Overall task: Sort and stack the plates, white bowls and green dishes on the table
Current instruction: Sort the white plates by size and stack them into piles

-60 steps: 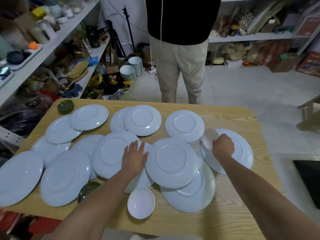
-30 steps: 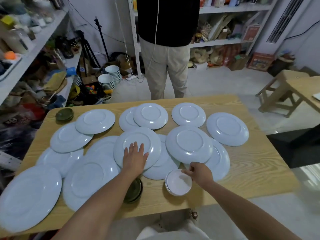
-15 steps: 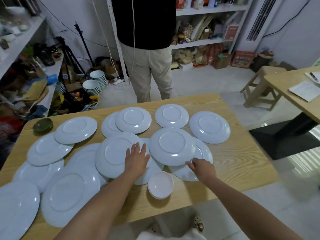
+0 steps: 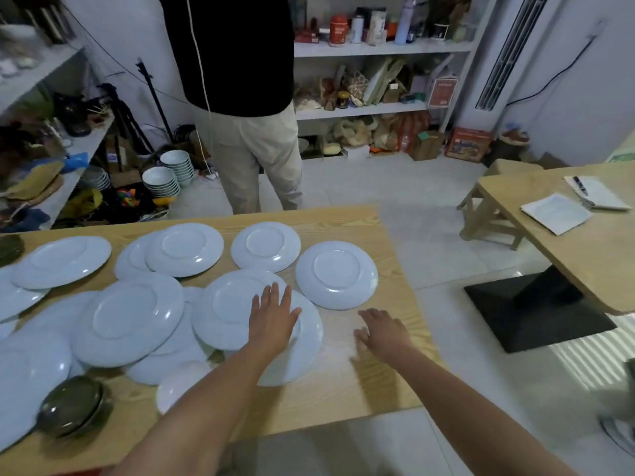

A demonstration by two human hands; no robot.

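A cluttered storeroom or workroom. White metal shelves (image 4: 378,49) along the walls hold jars, boxes and bags. Stacks of bowls (image 4: 161,182) sit on the tiled floor (image 4: 395,187) beside tripods (image 4: 151,97). A wooden tabletop (image 4: 343,379) is covered with white plates (image 4: 336,274).
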